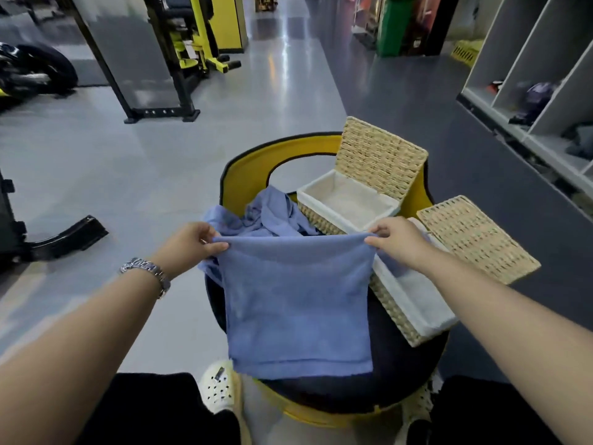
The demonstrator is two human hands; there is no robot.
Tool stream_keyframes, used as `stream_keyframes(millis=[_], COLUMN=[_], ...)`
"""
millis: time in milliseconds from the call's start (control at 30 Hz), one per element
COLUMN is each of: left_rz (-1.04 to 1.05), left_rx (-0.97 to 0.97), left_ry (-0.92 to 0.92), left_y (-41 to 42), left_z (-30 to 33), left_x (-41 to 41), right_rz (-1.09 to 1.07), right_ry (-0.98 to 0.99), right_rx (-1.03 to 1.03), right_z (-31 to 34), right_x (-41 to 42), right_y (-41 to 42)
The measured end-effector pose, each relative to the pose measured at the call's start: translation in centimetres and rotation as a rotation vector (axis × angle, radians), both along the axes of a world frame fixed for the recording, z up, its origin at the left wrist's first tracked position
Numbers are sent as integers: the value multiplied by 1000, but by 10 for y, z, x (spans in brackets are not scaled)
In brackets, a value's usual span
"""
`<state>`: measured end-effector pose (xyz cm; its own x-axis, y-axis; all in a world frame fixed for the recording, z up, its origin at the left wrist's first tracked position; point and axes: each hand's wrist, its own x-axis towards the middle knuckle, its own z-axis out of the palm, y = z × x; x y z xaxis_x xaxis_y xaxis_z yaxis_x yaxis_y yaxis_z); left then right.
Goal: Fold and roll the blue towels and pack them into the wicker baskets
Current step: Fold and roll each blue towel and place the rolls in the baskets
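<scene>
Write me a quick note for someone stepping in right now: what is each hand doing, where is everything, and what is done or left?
Left hand: pinches the top left corner of the blue towel.
Right hand: pinches the top right corner; the towel hangs flat between both, over the dark seat.
More blue towels lie in a crumpled heap behind it.
Far basket: lid up, white liner, nothing in it.
Near basket: lid open to the right, no towel seen inside, though the right hand hides its far end.
Done: one towel picked up and spread.
Left: fold and roll this towel, pack it, then the heap.
</scene>
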<state>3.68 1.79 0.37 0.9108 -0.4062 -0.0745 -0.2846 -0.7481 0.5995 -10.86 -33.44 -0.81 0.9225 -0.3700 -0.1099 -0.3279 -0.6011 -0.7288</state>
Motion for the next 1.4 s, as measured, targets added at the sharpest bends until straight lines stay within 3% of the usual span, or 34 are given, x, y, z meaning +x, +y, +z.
stream_keyframes(millis=[233, 367, 567, 767, 967, 1100, 1267, 1400], left_rz=[24, -141, -411, -445, -574, -489, -224, 75], left_rx=[-47, -21, 198, 370, 708, 582, 327, 200], left_ry=[-71, -148, -178, -175, -6, -11, 40, 170], left_y=[-7, 16, 39, 38, 40, 36, 30, 29], left_z=[-19, -22, -63, -101, -126, -132, -126, -131], left_x=[7, -30, -86, -106, -113, -113, -111, -111], right_rz=[5, 97, 219, 386, 423, 411, 407, 477], right_ry=[-54, -74, -39, -14, 168, 136, -37, -33], right_rx=[-114, -94, -222, -449, -561, -731, -593, -521], right_z=[-21, -18, -47, -97, -131, -118, -95, -84], right_x=[20, -20, -75, -91, -105, -96, -38, 14], right_y=[-6, 5, 11, 23, 37, 51, 86, 124])
